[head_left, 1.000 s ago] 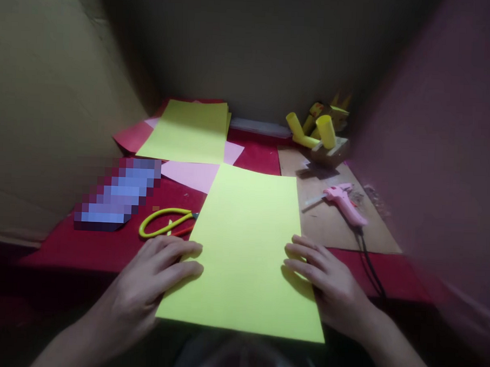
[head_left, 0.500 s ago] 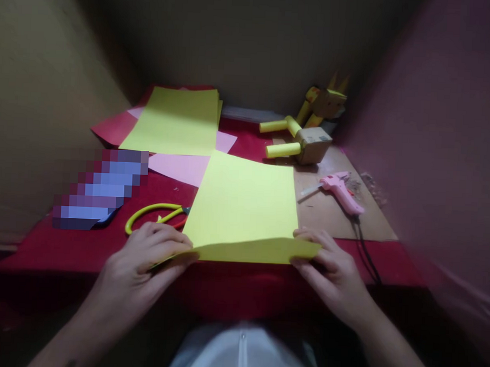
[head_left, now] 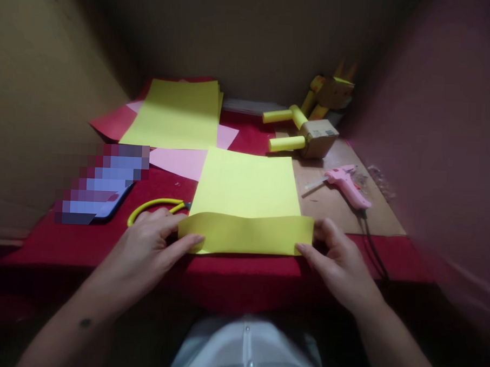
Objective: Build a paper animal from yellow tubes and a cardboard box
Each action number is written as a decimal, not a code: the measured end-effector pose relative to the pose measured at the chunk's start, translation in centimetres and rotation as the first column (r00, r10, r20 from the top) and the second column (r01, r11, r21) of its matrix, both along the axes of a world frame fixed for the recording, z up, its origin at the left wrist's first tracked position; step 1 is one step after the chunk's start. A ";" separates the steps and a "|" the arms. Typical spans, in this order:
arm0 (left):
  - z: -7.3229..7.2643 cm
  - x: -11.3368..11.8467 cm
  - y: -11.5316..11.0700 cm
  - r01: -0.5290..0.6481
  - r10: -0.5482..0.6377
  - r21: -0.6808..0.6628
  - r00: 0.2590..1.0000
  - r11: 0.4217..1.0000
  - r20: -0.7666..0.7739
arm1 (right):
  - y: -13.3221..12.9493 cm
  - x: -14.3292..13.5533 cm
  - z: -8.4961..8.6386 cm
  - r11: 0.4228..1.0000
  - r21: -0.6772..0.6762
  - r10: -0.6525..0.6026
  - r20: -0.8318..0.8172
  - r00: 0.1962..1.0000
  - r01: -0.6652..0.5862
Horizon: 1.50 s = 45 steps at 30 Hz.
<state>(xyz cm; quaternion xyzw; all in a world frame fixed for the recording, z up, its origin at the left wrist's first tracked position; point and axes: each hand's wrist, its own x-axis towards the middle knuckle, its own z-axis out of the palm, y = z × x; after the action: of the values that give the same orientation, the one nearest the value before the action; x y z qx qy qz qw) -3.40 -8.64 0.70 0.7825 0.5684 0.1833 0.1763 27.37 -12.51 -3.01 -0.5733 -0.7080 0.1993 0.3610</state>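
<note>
The left hand (head_left: 153, 244) and right hand (head_left: 339, 263) grip the yellow sheet (head_left: 247, 186) at opposite ends of its near edge — fingers curled behind, thumbs in front, each partly closed on the paper. That spacing seems meant to bring the raised strip up evenly, so neither side twists. The sheet lies at the near middle of the red cloth (head_left: 225, 265), its far part flat, its near part turned up in a soft band (curved rather than sharply creased, as far as can be seen).

Just left of the sheet, the yellow-handled scissors (head_left: 155, 203) lie partly hidden by the left hand, probably pushed aside but within reach. A phone (head_left: 113, 205), its screen blurred out, lies farther left. At the far left, a stack of yellow paper (head_left: 175, 113) rests over red and pink sheets, likely kept there as supply — away from the working spot.

To the right, the pink glue gun (head_left: 348, 188) lies on a cardboard sheet (head_left: 333, 211), which presumably shields the cloth from drips. Beyond it, a small cardboard box (head_left: 320, 138) with yellow paper tubes (head_left: 287, 143) sits near a yellow-and-brown figure (head_left: 334, 92).
</note>
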 end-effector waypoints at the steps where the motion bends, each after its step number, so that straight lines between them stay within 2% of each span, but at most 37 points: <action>1: 0.1 0.0 0.0 0.009 -0.009 -0.017 1.000 1.000 0.011 | 0.1 -0.1 0.1 1.000 -0.015 -0.009 -0.010 1.000 0.008; 7: 0.6 0.1 0.2 0.024 -0.025 -0.053 1.000 0.998 -0.011 | 0.7 -0.9 1.2 0.995 -0.072 -0.061 0.012 0.998 0.062; 11: 0.4 0.8 -0.1 -0.021 0.024 0.023 0.990 1.000 -0.142 | 0.8 -1.2 1.8 0.994 -0.086 -0.070 0.048 0.996 0.074; 14: 0.0 1.2 -0.4 -0.032 0.050 0.080 0.972 0.996 -0.230 | 0.8 -1.1 1.8 0.997 -0.042 -0.057 0.075 0.996 0.060; 19: -0.9 1.4 -0.9 0.017 0.052 0.176 0.925 0.984 -0.377 | 0.8 -0.8 1.5 1.000 0.005 0.004 0.174 0.985 -0.005; 23: -1.1 1.8 -1.3 0.045 0.060 0.239 0.909 0.970 -0.412 | 0.7 -1.1 1.4 1.000 0.020 0.000 0.242 0.970 -0.005; 26: -1.3 2.1 -1.8 0.076 0.090 0.387 0.915 0.919 -0.393 | 0.6 -1.2 1.4 0.999 0.029 0.008 0.279 0.960 -0.017; 27: -1.3 2.3 -1.9 0.123 0.060 0.432 0.921 0.893 -0.386 | 0.6 -1.2 1.4 0.999 0.027 0.012 0.287 0.958 -0.020; 29: -1.6 2.5 -2.0 0.297 -0.124 0.454 0.920 0.840 -0.371 | 0.6 -1.2 1.4 1.000 0.018 0.015 0.299 0.954 -0.021; 31: -1.9 2.7 -2.0 0.477 -0.349 0.394 0.868 0.785 -0.354 | 0.6 -1.2 1.4 1.000 0.002 0.014 0.302 0.953 -0.015; 33: -2.2 2.9 -1.8 0.568 -0.469 0.321 0.816 0.758 -0.337 | 0.5 -1.2 1.5 1.000 -0.002 0.006 0.294 0.956 -0.006; 40: -1.7 3.8 -1.4 0.557 -0.491 0.262 0.826 0.788 -0.279 | 0.3 -1.2 1.5 0.998 0.062 -0.038 0.256 0.966 0.023; 45: -1.1 5.9 -1.7 0.493 -0.340 0.322 0.837 0.808 -0.430 | 0.2 -1.1 1.4 0.997 0.065 -0.046 0.207 0.977 0.033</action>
<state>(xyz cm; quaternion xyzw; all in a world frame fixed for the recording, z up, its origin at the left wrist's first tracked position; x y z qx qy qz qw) 2.53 -10.30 -0.37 0.9282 0.3483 0.1141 -0.0645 26.29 -12.33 -1.64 -0.5937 -0.7362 0.1092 0.3059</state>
